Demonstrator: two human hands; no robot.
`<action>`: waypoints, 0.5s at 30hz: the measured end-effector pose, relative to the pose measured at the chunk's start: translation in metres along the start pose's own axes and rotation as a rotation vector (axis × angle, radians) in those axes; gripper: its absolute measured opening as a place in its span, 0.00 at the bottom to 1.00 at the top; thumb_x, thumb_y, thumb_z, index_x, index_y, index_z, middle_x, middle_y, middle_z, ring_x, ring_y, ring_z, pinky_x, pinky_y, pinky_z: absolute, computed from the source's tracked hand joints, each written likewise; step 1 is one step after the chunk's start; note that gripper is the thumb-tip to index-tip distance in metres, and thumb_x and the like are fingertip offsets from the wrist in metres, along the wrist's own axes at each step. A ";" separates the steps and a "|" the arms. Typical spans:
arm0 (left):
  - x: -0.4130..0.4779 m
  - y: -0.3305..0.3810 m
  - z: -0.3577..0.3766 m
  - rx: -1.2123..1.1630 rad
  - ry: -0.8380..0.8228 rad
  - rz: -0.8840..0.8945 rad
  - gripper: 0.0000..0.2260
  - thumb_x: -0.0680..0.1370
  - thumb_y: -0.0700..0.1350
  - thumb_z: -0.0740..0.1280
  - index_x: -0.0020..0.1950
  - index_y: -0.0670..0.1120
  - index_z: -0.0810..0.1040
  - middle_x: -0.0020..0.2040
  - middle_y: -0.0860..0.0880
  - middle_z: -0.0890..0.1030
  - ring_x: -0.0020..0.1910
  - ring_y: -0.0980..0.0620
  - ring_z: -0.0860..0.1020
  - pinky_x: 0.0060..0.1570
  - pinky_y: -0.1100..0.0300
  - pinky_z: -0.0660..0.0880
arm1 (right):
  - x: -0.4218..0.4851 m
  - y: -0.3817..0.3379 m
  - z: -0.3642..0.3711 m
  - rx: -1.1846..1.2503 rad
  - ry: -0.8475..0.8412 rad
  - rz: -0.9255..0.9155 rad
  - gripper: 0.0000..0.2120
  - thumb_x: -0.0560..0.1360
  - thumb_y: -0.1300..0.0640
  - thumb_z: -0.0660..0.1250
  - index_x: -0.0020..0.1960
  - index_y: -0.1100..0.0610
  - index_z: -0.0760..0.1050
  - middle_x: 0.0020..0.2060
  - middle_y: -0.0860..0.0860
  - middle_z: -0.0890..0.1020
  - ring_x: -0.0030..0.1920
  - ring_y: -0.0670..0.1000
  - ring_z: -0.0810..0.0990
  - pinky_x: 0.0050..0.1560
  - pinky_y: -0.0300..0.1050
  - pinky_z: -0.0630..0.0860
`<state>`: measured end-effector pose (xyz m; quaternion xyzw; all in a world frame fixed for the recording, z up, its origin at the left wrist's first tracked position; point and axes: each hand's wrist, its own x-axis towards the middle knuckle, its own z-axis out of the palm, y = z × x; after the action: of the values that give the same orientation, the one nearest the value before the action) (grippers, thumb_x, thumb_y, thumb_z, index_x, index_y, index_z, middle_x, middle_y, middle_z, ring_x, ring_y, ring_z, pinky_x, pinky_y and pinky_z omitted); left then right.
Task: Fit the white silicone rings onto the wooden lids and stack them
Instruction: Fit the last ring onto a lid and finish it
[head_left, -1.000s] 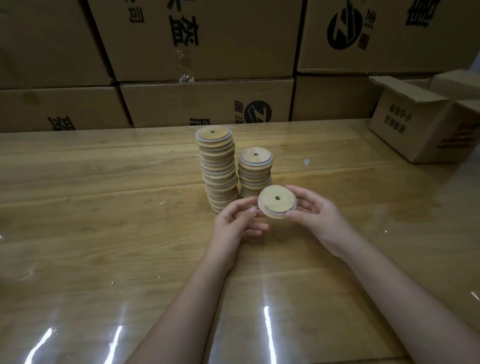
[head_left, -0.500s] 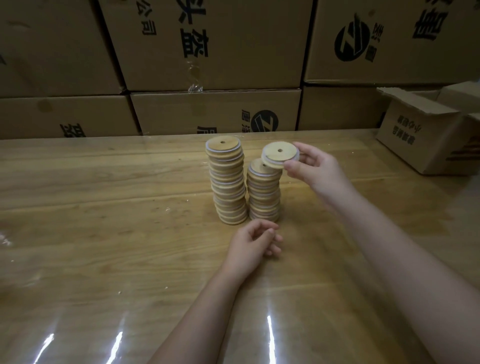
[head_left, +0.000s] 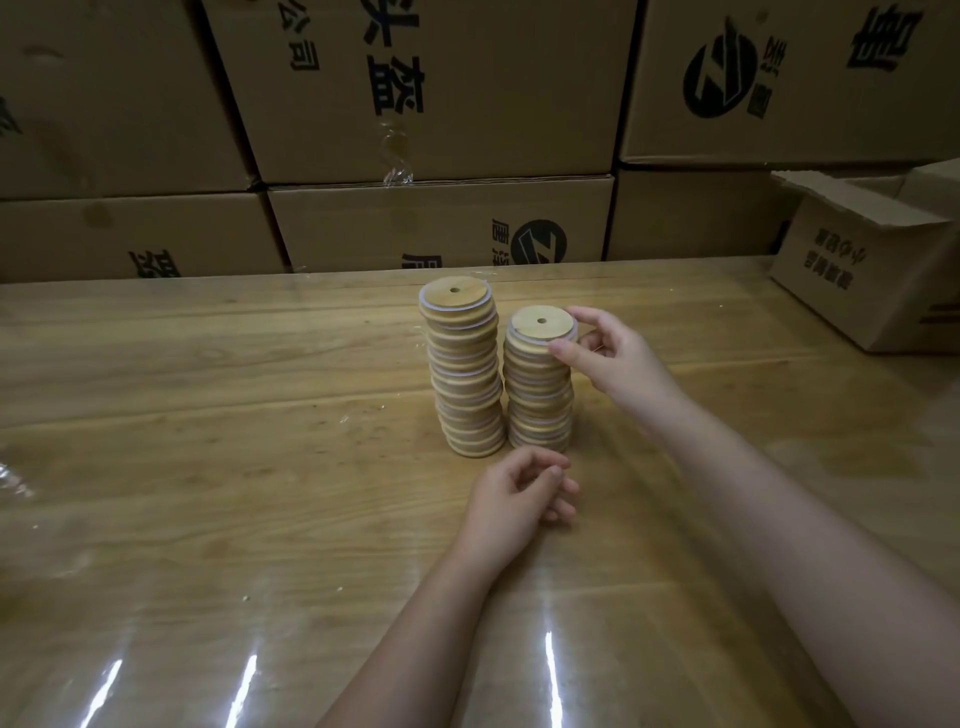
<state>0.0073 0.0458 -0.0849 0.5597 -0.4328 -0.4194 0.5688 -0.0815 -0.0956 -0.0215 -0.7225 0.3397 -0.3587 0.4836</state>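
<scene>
**A:** While the right hand is up at the shorter stack, what does it have hold of?

**B:** The top lid. Thumb and forefinger curl onto its right rim and pinch it, thumb on the near side, forefinger on the far side. The other fingers are bent behind them. The lid lies flat on the stack with its small centre hole facing up, and a white ring shows round its left edge.

**A:** And the left hand?

**B:** It rests on the table just in front of the two stacks, fingers loosely curled, with nothing in it.

**A:** How do the stacks stand?

**B:** Side by side near the middle of the table. They are very close lower down, but I cannot tell whether they touch. The taller stack is on the left. Its lids are unevenly lined up, and pale rings show between the wooden layers. The shorter one ends a little below its top.

**A:** What else is around?

**B:** A clear film covers the wooden tabletop and catches streaks of glare near the front. Brown cartons with black print are piled along the far edge. A smaller open box sits at the far right of the table, well apart from the stacks.
</scene>
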 end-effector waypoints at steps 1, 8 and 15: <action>0.000 0.000 0.000 0.001 0.000 0.001 0.08 0.79 0.34 0.60 0.46 0.45 0.75 0.37 0.48 0.80 0.27 0.58 0.77 0.30 0.68 0.72 | 0.000 0.000 0.000 -0.011 -0.004 0.006 0.25 0.71 0.46 0.70 0.66 0.47 0.70 0.41 0.49 0.72 0.40 0.46 0.71 0.38 0.37 0.68; 0.000 0.000 0.000 0.009 -0.001 -0.008 0.08 0.79 0.34 0.60 0.47 0.45 0.76 0.36 0.48 0.80 0.27 0.57 0.78 0.30 0.68 0.72 | 0.008 -0.037 0.011 -0.272 0.063 -0.216 0.33 0.70 0.40 0.68 0.71 0.44 0.61 0.61 0.46 0.69 0.62 0.46 0.69 0.62 0.47 0.69; 0.000 -0.001 -0.001 0.022 0.007 -0.010 0.10 0.79 0.33 0.60 0.45 0.46 0.76 0.35 0.50 0.80 0.28 0.58 0.78 0.30 0.68 0.72 | 0.022 -0.078 0.052 -0.464 -0.155 -0.319 0.37 0.68 0.36 0.68 0.72 0.44 0.59 0.68 0.47 0.70 0.66 0.47 0.69 0.68 0.55 0.63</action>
<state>0.0084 0.0456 -0.0856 0.5694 -0.4325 -0.4155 0.5622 -0.0153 -0.0667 0.0419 -0.8834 0.2566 -0.2866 0.2675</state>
